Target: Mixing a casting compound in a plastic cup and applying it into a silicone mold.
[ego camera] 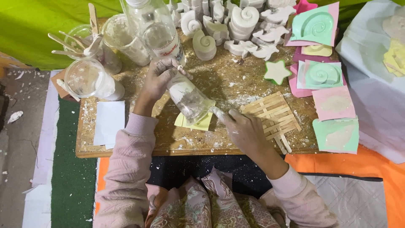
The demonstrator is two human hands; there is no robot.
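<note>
Head view, left hand point(158, 78) tilting clear cup point(187, 99), yellow mould point(198, 123)

left hand point(158, 78) tilting glass jar point(185, 98), yellow mould point(198, 123)

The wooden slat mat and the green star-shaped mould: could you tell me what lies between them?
In the head view, only bare board dusted with white powder lies between the slat mat and the star mould; they sit apart.

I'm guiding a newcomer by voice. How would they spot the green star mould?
On the wooden board, look right of centre, just below the heap of white plaster casts. The star mould lies alone there, the only star-shaped piece, green-edged with a pale filling.
</note>
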